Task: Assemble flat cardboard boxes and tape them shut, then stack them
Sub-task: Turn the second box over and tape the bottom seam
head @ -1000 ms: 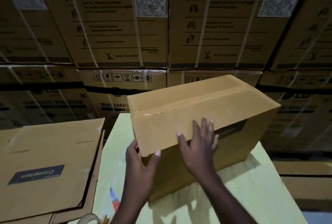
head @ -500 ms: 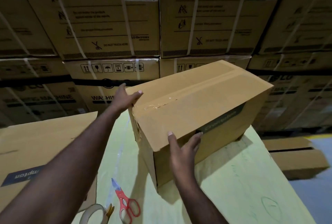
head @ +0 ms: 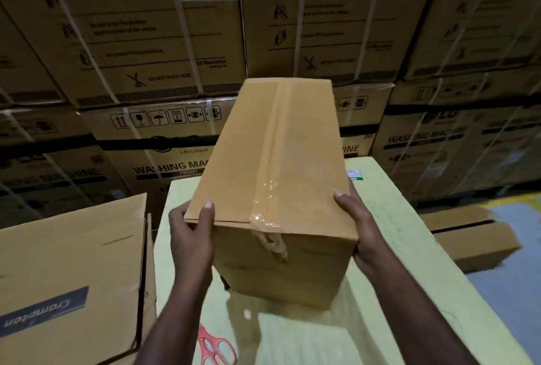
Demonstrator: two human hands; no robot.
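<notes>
Holding the near end of a closed cardboard box (head: 278, 159), the two hands squeeze it between them in the head view. The left hand (head: 190, 236) grips the near left corner, with its thumb on top and its fingers down the side. The right hand (head: 360, 227) grips the near right corner, thumb up at the top edge; its fingers are hidden. The box points away, over the middle of a pale green work top (head: 409, 247). I cannot tell if it rests there. Clear tape (head: 263, 206) runs along the top seam and folds over the near face, crinkled. Red scissors (head: 216, 347) lie near, below the left arm. Flat boxes (head: 70, 262) with a blue label lie on the left. Big washing machine cartons (head: 131, 42) fill the far wall.
</notes>
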